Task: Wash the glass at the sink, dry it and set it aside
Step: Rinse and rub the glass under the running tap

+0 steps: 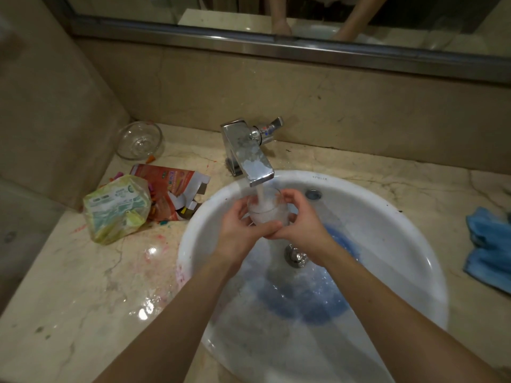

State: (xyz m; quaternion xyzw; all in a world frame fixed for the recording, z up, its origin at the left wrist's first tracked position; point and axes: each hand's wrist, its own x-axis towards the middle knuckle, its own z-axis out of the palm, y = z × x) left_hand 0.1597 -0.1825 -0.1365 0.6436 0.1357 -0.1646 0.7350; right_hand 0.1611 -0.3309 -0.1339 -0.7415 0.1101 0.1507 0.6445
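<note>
**Rinse step in progress: glass under the running tap**

I am holding the small clear drinking glass (267,210) upright under the square chrome tap (250,158), over the round white ceramic sink (414,244). My left hand (237,233) is wrapping its grip around the near-left side of the glass; my right hand (300,225) is closing its grip on the right side and base. Water is pouring into the glass and frothing white inside it.

I am judging this to be the washing step; drying and setting aside are not yet done. The next move is calling for emptying the glass, shutting off the tap, then reaching for the crumpled blue cloth (490,244) lying on the marble bench (83,286) to my right.

Count: one drinking glass, one tap, one sink, one blue cloth, one clear glass bowl (139,139), one green-and-yellow plastic packet (117,210), one flattened orange carton (174,189).
</note>
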